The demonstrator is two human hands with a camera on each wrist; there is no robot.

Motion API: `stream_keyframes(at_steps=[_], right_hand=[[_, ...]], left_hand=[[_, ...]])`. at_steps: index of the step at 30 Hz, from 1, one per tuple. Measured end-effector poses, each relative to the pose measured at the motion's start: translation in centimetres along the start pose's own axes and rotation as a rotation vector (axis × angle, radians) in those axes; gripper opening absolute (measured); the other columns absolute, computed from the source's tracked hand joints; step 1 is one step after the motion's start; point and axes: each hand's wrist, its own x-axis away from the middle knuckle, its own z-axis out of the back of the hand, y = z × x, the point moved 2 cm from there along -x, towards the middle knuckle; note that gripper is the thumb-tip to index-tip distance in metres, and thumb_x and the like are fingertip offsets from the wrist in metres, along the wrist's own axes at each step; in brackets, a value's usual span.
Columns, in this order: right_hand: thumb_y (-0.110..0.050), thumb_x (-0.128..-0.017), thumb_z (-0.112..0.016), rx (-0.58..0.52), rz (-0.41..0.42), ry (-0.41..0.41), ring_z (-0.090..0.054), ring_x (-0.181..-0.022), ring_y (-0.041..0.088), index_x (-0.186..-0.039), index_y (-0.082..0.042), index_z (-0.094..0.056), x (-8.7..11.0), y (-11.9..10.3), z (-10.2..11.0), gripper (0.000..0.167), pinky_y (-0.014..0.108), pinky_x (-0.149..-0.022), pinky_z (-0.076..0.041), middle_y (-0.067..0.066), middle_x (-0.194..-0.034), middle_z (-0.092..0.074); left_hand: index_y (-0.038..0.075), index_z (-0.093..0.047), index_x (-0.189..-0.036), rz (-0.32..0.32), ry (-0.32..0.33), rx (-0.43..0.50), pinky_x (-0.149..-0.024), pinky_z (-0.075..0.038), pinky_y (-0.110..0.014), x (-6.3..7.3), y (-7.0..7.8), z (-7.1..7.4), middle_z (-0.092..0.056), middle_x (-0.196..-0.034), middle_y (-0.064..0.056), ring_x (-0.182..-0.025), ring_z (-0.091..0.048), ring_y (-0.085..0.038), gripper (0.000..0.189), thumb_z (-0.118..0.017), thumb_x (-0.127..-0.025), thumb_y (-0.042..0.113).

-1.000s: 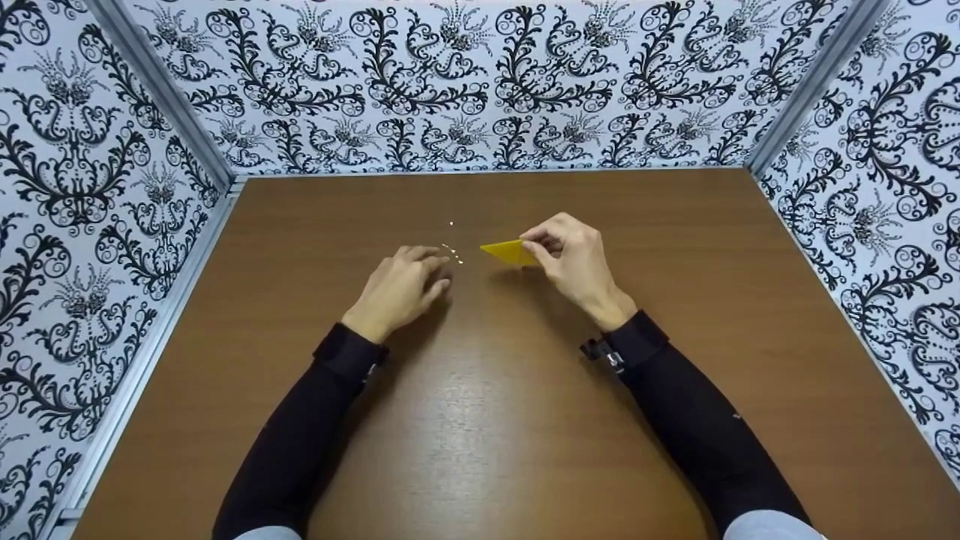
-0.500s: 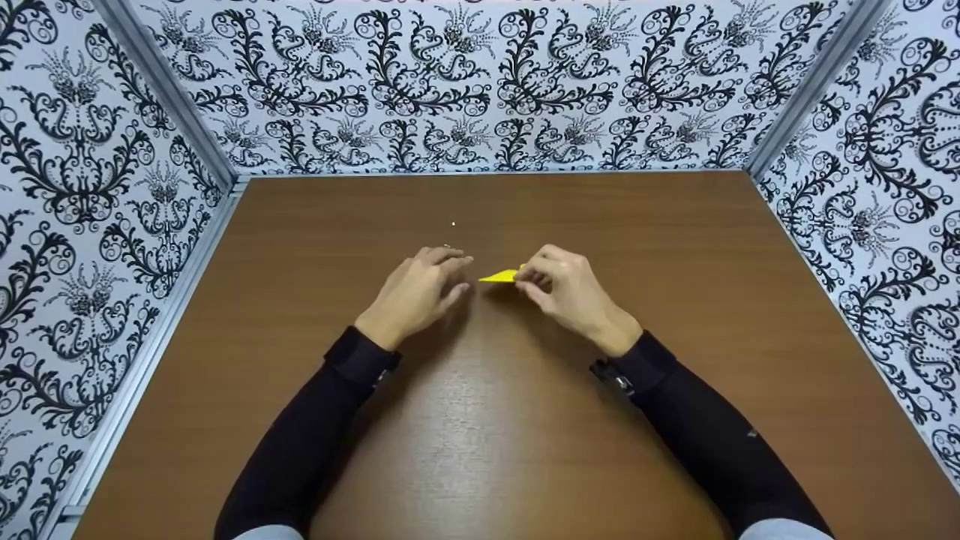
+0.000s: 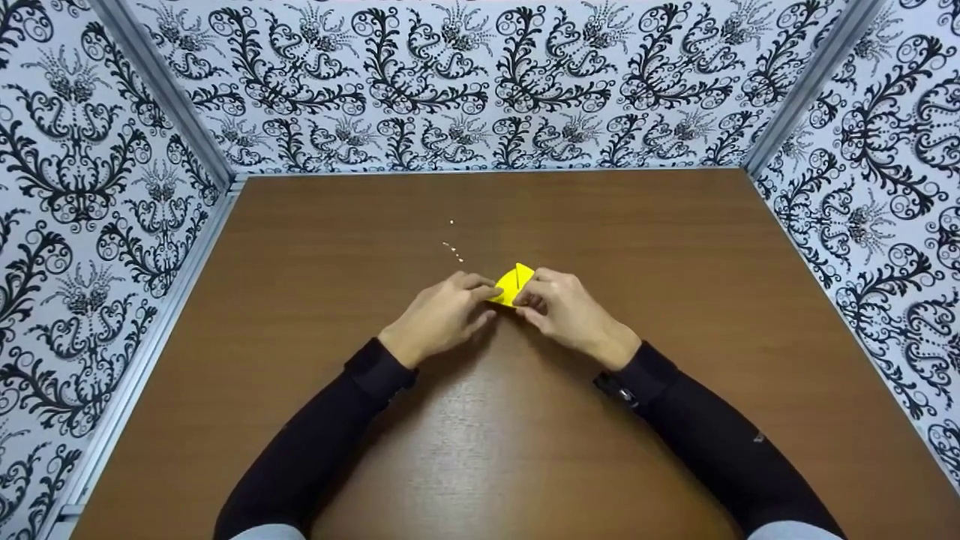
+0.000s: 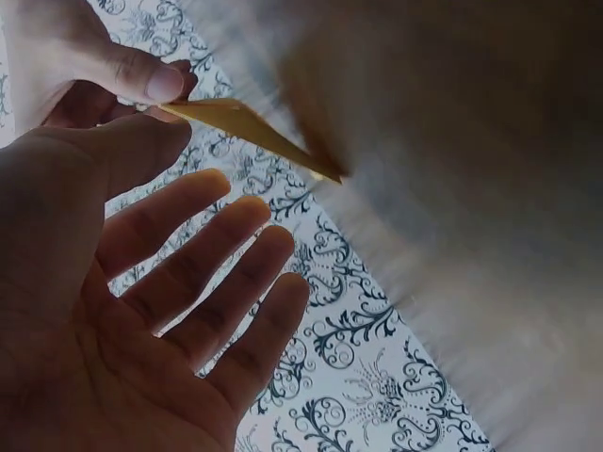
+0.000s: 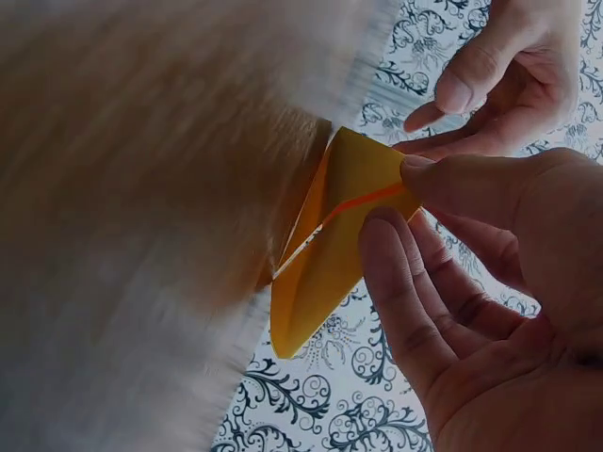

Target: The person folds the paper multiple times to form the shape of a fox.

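A small folded piece of yellow paper (image 3: 509,285) is held just over the table between my two hands. My right hand (image 3: 574,311) pinches it between thumb and fingers; the right wrist view shows the folded paper (image 5: 353,226) with its layers parted and an orange line along one fold. My left hand (image 3: 444,313) is at the paper's left edge, its fingertips overlapping it in the head view. Seen from the left wrist, the left hand's fingers (image 4: 203,264) are extended and spread, below the paper (image 4: 245,127). Whether they touch it cannot be made out.
Several tiny white specks (image 3: 453,252) show on the brown wooden table (image 3: 337,225) beyond the left hand. Patterned black-and-white panels (image 3: 480,90) with metal framing enclose the table at the back and both sides.
The right hand has brought the yellow paper closer to me and turned it. My left hand has moved right and nearer me to meet it, uncovering the white specks.
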Motion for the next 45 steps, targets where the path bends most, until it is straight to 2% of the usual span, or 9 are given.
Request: stream_keyframes(at_steps=[6,14,20,30,35,40,45], right_hand=[[-0.001,-0.099,-0.092,0.040,-0.031,-0.076,-0.079,-0.091,0.026,-0.106,-0.001,-0.087,0.1,-0.3,-0.1,0.009,0.039,-0.081,-0.071,0.015,-0.104,-0.079],[0.000,-0.096,-0.092,0.080,-0.022,-0.139,-0.074,-0.087,0.022,-0.099,-0.006,-0.088,0.5,-0.3,-0.4,0.007,0.037,-0.079,-0.065,0.009,-0.097,-0.082],[0.002,-0.096,-0.092,0.075,-0.026,-0.177,-0.072,-0.086,0.022,-0.098,-0.006,-0.089,0.5,-0.3,-0.5,0.009,0.034,-0.078,-0.062,0.008,-0.097,-0.081],[-0.001,-0.097,-0.093,0.055,-0.034,-0.208,-0.078,-0.090,0.025,-0.104,-0.004,-0.090,0.6,-0.4,-0.2,0.007,0.039,-0.080,-0.068,0.010,-0.101,-0.083],[-0.006,-0.099,-0.093,0.038,-0.098,-0.217,-0.080,-0.090,0.027,-0.106,-0.003,-0.091,0.5,-0.3,0.4,0.008,0.041,-0.080,-0.068,0.012,-0.102,-0.085],[-0.005,-0.099,-0.092,0.037,-0.207,-0.153,-0.080,-0.088,0.027,-0.105,-0.002,-0.091,0.0,0.4,1.3,0.007,0.039,-0.080,-0.067,0.013,-0.098,-0.085],[-0.006,-0.097,-0.094,0.035,-0.258,-0.146,-0.076,-0.084,0.023,-0.099,-0.005,-0.091,-0.3,1.0,1.3,0.004,0.037,-0.078,-0.060,0.009,-0.093,-0.085]], left_hand=[[0.009,-0.084,-0.139,-0.039,-0.044,-0.001,-0.105,-0.070,-0.047,0.2,0.7,-0.7,-0.084,-0.137,-0.011,-0.122,-0.078,-0.032,0.029,-0.080,-0.113,0.021],[0.012,-0.086,-0.138,-0.050,-0.119,0.020,-0.108,-0.070,-0.047,0.2,0.9,-1.4,-0.085,-0.141,-0.008,-0.128,-0.080,-0.032,0.027,-0.078,-0.114,0.021],[0.010,-0.086,-0.138,-0.058,-0.128,0.025,-0.109,-0.069,-0.049,0.3,0.9,-1.4,-0.084,-0.144,-0.011,-0.130,-0.080,-0.034,0.027,-0.079,-0.113,0.019],[0.011,-0.086,-0.138,-0.050,-0.151,0.028,-0.109,-0.069,-0.050,0.4,0.8,-1.3,-0.082,-0.148,-0.012,-0.133,-0.079,-0.035,0.028,-0.079,-0.113,0.018],[0.012,-0.085,-0.141,-0.044,-0.164,0.027,-0.112,-0.068,-0.050,0.5,1.0,-1.2,-0.081,-0.151,-0.013,-0.135,-0.079,-0.036,0.029,-0.078,-0.113,0.019],[0.015,-0.084,-0.144,-0.051,-0.171,0.016,-0.112,-0.068,-0.051,0.7,1.2,-1.0,-0.080,-0.152,-0.014,-0.137,-0.078,-0.037,0.032,-0.079,-0.113,0.020],[0.020,-0.084,-0.146,-0.061,-0.192,0.007,-0.111,-0.069,-0.053,0.7,1.2,-1.0,-0.078,-0.154,-0.013,-0.136,-0.077,-0.038,0.033,-0.079,-0.113,0.020]])
